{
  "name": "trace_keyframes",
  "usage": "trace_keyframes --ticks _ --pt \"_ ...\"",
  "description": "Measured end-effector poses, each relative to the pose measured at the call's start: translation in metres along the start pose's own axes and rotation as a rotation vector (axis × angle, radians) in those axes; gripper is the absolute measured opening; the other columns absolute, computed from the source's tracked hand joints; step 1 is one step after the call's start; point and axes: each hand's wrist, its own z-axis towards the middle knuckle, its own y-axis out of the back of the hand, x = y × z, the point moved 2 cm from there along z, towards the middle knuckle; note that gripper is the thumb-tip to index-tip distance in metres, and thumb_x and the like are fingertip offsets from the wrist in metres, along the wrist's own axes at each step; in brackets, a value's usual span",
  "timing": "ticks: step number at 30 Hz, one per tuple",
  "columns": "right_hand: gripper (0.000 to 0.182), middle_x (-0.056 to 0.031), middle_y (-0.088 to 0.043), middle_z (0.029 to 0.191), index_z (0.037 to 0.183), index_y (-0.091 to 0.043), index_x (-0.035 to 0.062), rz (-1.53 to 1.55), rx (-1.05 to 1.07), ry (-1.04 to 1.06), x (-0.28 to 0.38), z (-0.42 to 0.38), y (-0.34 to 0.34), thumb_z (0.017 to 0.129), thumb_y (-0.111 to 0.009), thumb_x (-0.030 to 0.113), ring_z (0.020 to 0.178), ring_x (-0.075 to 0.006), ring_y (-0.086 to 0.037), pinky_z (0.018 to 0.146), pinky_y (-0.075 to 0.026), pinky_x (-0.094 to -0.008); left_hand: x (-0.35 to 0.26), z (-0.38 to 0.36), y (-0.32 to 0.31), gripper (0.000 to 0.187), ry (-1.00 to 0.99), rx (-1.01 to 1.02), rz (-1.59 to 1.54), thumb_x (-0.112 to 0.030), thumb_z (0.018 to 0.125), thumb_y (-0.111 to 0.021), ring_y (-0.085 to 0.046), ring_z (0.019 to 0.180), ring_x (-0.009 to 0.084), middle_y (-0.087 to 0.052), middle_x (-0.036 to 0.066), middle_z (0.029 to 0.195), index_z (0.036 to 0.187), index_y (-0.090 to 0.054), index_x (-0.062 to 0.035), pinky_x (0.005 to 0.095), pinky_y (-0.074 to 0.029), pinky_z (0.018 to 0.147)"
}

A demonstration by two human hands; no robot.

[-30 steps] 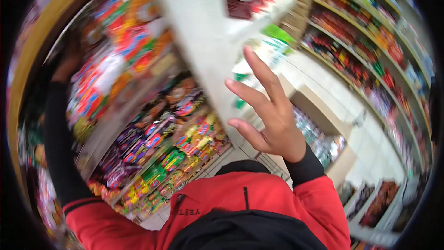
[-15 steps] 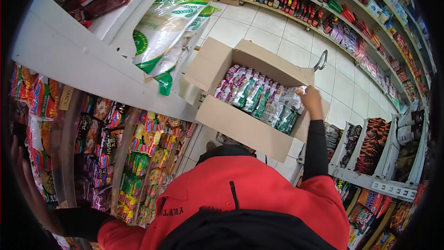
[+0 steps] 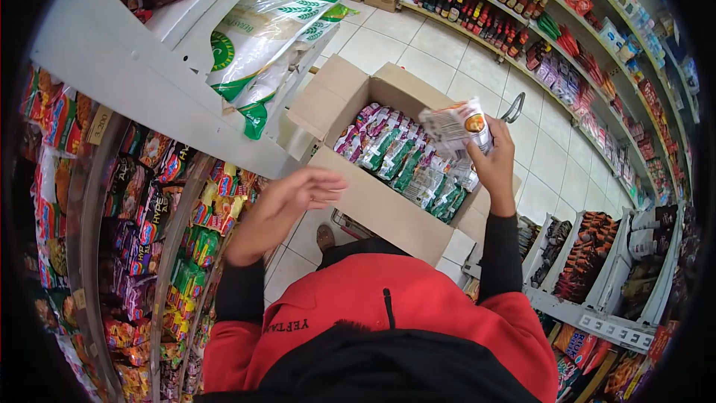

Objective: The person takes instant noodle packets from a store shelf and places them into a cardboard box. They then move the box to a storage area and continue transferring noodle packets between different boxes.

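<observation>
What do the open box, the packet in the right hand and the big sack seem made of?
Open box: probably cardboard, matt brown, with stiff folded flaps.
Packet in the right hand: thin printed film with slight sheen and creases; plastic or foil, unclear which.
Big sack: likely glossy plastic, judging by bright reflections and wrinkles.

Box [image 3: 403, 97] was left open from above at centre. Low approach from lower centre was barred by near flap [image 3: 388, 213]. Gap between left hand [image 3: 298, 194] and packet [image 3: 455, 123] gripped by right hand [image 3: 494, 160] was unobstructed. Upper left was blocked by sack [image 3: 283, 33] and white panel [image 3: 171, 101]; far left was walled by noodle rack [image 3: 93, 194]. Upper-right floor [image 3: 477, 82] lane was interrupted by metal handle [image 3: 514, 107].
</observation>
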Motion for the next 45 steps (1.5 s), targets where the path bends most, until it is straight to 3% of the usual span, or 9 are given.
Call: trace_keyframes --ticks 8,11,18,22,26,32,36,38,45 --pt "0.034 -0.0045 -0.052 0.093 0.091 -0.069 0.0235 0.021 0.071 0.921 0.131 -0.016 -0.03 0.064 -0.067 0.004 0.105 -0.0266 -0.053 0.092 -0.041 -0.0462 0.048 0.014 -0.025 0.049 -0.144 -0.045 -0.963 -0.037 0.096 -0.042 -0.061 0.101 0.0244 -0.054 0.015 0.12 0.134 -0.03 -0.0071 0.0435 -0.054 0.08" --pt "0.033 -0.0084 -0.056 0.107 0.092 -0.07 0.0192 0.023 0.146 0.913 0.149 -0.013 -0.041 0.064 -0.066 0.001 0.11 -0.0284 -0.052 0.093 -0.041 -0.0431 0.044 -0.009 -0.013 0.056 -0.23 -0.416 -0.746 0.0 0.084 -0.058 -0.061 0.1 0.0253 -0.051 0.013 0.12 0.131 -0.028 -0.0105 0.0396 -0.058 0.075" --pt "0.066 -0.0193 -0.044 0.131 0.129 -0.048 0.0129 0.187 0.531 0.713 0.263 -0.004 -0.065 0.068 -0.07 0.007 0.118 -0.0344 -0.046 0.096 -0.039 -0.042 0.02 -0.071 0.024 0.048 -0.665 -0.699 0.05 0.0 0.083 -0.062 -0.06 0.093 0.0185 -0.054 0.011 0.114 0.124 -0.038 -0.0033 0.0294 -0.053 0.078" --pt "0.075 -0.0204 -0.038 0.136 0.136 -0.037 0.0081 -0.301 0.477 1.108 0.341 -0.008 -0.084 0.07 -0.073 0.012 0.122 -0.0351 -0.043 0.096 -0.04 -0.0404 -0.034 -0.137 0.05 0.051 -0.582 -0.621 0.632 -0.002 0.075 -0.069 -0.063 0.091 0.0244 -0.054 0.018 0.111 0.119 -0.043 0.0003 0.0296 -0.051 0.079" --pt "0.086 -0.0152 -0.058 0.115 0.138 -0.034 0.0106 -0.275 0.849 0.957 0.395 -0.023 -0.126 0.063 -0.076 0.015 0.104 -0.0315 -0.058 0.081 -0.049 -0.0341 -0.063 -0.189 0.079 0.059 -0.722 -0.695 0.734 -0.006 0.071 -0.075 -0.064 0.095 0.0276 -0.06 0.017 0.102 0.119 -0.041 0.0022 0.0345 -0.05 0.078" --pt "0.053 -0.0105 -0.063 0.106 0.119 -0.054 0.0053 0.253 0.266 1.217 0.496 0.022 -0.122 0.068 -0.069 -0.002 0.095 -0.0241 -0.063 0.076 -0.052 -0.0327 -0.104 -0.282 0.124 0.087 -1.427 -1.264 0.968 -0.034 0.065 -0.082 -0.044 0.12 0.0403 -0.042 0.031 0.128 0.128 -0.029 -0.0078 0.0482 -0.04 0.098" --pt "0.04 -0.0102 -0.061 0.109 0.116 -0.054 0.0071 0.398 0.195 1.206 0.549 0.056 -0.169 0.078 -0.062 0.0 0.098 -0.0239 -0.062 0.077 -0.052 -0.0339 -0.121 -0.308 0.135 0.078 -1.392 -1.49 1.046 -0.041 0.07 -0.077 -0.043 0.122 0.0406 -0.042 0.031 0.127 0.124 -0.034 -0.0032 0.0481 -0.037 0.101" --pt "0.062 -0.0245 -0.051 0.117 0.13 -0.034 0.0026 0.332 0.639 1.23 0.571 0.066 -0.172 0.08 -0.068 0.016 0.11 -0.0335 -0.051 0.09 -0.041 -0.0452 -0.124 -0.313 0.14 0.075 -1.321 -1.486 1.115 -0.041 0.072 -0.075 -0.043 0.122 0.0403 -0.043 0.031 0.127 0.122 -0.036 -0.0018 0.0475 -0.036 0.101" --pt "0.043 -0.0171 -0.057 0.108 0.118 -0.052 0.0041 -0.132 0.025 1.256 0.624 0.09 -0.287 0.077 -0.063 0.009 0.104 -0.0318 -0.055 0.08 -0.048 -0.0422 -0.115 -0.298 0.151 0.056 -1.16 -1.446 1.211 -0.041 0.072 -0.075 -0.049 0.114 0.0378 -0.057 0.019 0.116 0.108 -0.05 -0.0049 0.0454 -0.035 0.097"
